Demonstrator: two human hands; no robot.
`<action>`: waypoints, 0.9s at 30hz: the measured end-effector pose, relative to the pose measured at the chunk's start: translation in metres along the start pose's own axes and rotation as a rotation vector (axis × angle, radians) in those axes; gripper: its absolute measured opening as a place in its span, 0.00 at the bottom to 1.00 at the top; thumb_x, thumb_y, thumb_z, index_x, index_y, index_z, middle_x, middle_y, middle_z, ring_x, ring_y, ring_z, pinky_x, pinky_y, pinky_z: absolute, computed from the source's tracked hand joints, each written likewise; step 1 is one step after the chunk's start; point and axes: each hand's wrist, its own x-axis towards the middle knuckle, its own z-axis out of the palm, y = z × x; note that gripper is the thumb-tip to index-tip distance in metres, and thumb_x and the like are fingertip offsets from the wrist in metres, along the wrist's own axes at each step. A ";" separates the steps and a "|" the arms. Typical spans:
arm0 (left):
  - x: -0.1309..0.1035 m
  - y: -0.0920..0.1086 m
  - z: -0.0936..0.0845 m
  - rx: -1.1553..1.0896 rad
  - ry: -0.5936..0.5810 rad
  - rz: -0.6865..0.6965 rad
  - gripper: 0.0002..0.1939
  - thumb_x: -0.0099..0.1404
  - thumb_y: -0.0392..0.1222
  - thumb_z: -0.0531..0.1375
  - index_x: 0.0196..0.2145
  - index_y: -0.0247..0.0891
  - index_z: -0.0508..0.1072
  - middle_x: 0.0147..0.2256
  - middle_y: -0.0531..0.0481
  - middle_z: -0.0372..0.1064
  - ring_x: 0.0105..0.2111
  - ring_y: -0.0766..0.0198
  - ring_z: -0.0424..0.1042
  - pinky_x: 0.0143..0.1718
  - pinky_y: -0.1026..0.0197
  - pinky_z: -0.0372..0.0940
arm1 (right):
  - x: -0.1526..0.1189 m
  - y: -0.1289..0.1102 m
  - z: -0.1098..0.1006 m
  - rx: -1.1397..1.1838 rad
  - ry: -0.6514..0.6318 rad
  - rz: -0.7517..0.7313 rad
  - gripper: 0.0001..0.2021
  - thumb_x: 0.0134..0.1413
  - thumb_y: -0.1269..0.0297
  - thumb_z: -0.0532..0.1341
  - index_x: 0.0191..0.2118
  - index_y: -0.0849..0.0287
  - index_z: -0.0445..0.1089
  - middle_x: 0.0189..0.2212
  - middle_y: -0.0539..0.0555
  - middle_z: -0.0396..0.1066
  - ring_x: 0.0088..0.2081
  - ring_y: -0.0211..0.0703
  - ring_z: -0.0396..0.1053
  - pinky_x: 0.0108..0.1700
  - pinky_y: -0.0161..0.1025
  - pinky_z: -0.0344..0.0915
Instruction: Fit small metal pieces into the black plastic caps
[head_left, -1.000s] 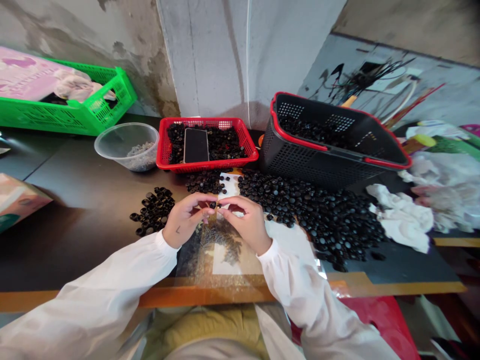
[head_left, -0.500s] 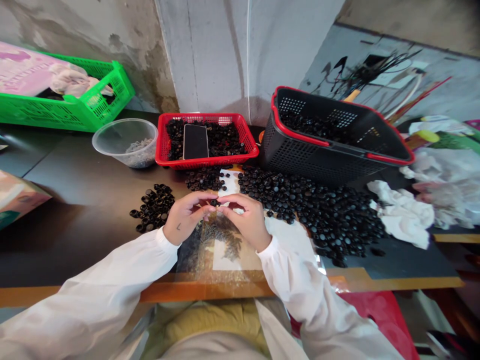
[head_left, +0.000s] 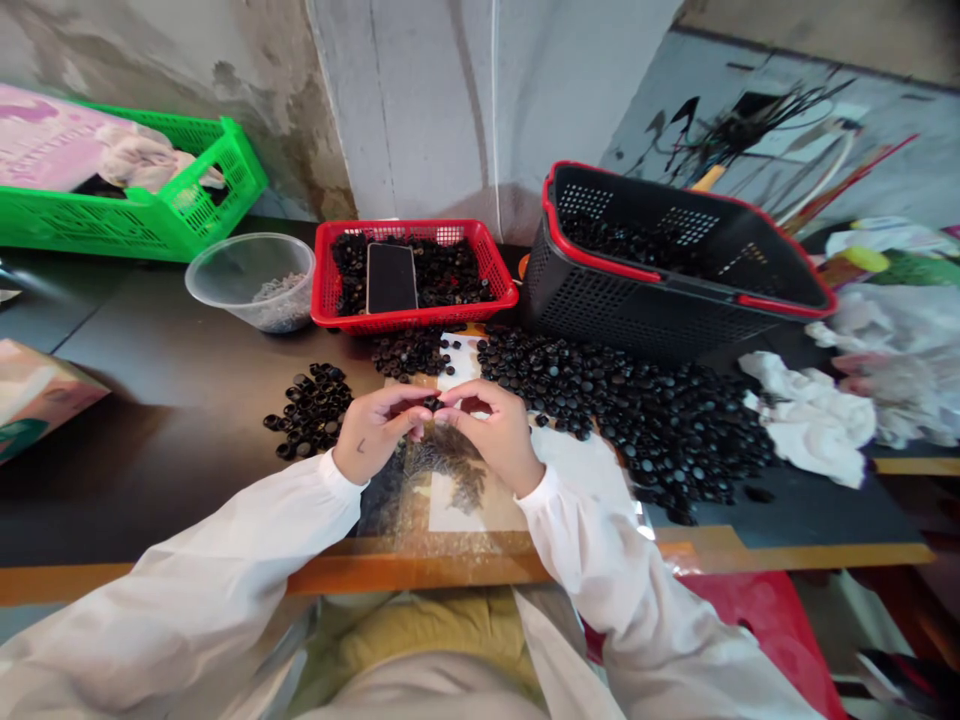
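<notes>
One small black piece (head_left: 433,403) is pinched between the fingertips of the left hand (head_left: 375,425) and right hand (head_left: 499,430), above the table (head_left: 180,470). Its handling appears unfinished; whether the smaller left pile (head_left: 311,405) or larger right pile (head_left: 660,425) is finished cannot be told.

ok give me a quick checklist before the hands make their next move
1. Grip: left hand and right hand meet at the small black piece, fingertips on it: ok.
2. Piece's condition: too small and partly covered: cannot tell.
3. Loose pile close by, right of the hands: ok.
4. Red basket holding only black pieces: not ok, a phone lies in it.
5. Clear bowl upright: ok.
</notes>
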 end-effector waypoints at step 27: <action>-0.002 0.001 -0.005 0.512 0.057 0.498 0.15 0.59 0.47 0.71 0.41 0.38 0.81 0.39 0.46 0.75 0.36 0.63 0.76 0.40 0.63 0.74 | -0.001 0.012 0.002 0.211 -0.048 0.178 0.13 0.43 0.67 0.72 0.39 0.51 0.83 0.36 0.49 0.82 0.37 0.45 0.78 0.46 0.40 0.74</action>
